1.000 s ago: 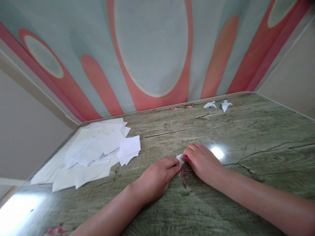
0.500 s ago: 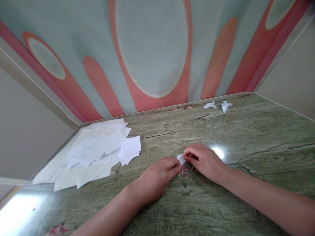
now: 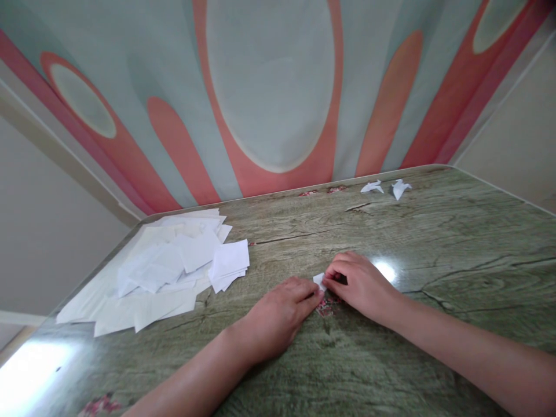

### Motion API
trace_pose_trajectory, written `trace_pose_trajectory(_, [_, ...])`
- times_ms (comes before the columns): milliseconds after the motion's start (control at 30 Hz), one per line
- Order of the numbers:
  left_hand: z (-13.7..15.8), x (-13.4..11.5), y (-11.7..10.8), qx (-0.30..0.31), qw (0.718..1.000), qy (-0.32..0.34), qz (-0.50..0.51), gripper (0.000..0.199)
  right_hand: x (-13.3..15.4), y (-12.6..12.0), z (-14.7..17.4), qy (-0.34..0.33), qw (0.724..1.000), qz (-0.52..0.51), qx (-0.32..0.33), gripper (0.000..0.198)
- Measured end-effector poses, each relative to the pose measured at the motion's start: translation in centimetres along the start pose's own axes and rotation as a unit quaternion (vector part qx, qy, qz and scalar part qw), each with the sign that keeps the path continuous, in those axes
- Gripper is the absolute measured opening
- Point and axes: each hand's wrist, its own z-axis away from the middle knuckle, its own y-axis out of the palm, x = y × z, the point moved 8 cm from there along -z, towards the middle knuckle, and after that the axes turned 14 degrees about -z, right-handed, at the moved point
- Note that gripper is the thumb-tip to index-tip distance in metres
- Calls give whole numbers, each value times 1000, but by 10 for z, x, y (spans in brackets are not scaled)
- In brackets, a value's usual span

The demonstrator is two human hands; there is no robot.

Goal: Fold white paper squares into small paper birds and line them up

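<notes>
Between my two hands is a small piece of folded white paper (image 3: 319,281), low over the wood-patterned table (image 3: 278,231). My left hand (image 3: 282,310) grips its left and lower edge with fingers pressed together. From the other side my right hand (image 3: 356,284) pinches its right edge between thumb and fingertips. Fingers cover much of the paper, so its full shape is hidden. Two folded white paper figures, one on the left (image 3: 372,186) and one on the right (image 3: 400,188), rest near the table's far edge.
A spread pile of white paper sheets (image 3: 117,313) lies at the table's left side. At its right edge is a small stack of square paper (image 3: 230,260). A wall covering (image 3: 269,87) with pink and grey shapes rises behind the table.
My right hand's fingertips have shifted slightly left along the folded paper, so less of it shows. My left hand keeps nearly the same place.
</notes>
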Motion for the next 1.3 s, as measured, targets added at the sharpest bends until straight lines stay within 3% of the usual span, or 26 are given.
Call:
trace_pose_trajectory(233, [1, 2, -3, 2, 1000, 1, 26, 37, 0, -1, 1, -12, 1000, 0, 10, 10])
trace_pose_trajectory(367, [1, 1, -4, 7, 1000, -3, 18, 36, 17, -3, 10, -94, 995, 20, 9, 10])
trace_pose_trajectory(467, [1, 0, -4, 9, 1000, -12, 7, 34, 36, 3, 24, -155, 979, 123, 38, 16])
trace_pose_trajectory(567, [2, -2, -4, 8, 1000, -14, -2, 34, 44, 15, 36, -162, 950, 250, 91, 23])
trace_pose_trajectory(667, [3, -2, -2, 11, 1000, -10, -13, 36, 45, 20, 39, -139, 931, 314, 127, 33])
trace_pose_trajectory(1067, [11, 0, -3, 48, 998, -16, -32, 42, 26, 3, 28, -49, 954, 261, 140, 37])
trace_pose_trajectory(1300, [8, 2, 0, 50, 996, -47, -49, 41, 19, -10, 21, -102, 967, 213, 97, 35])
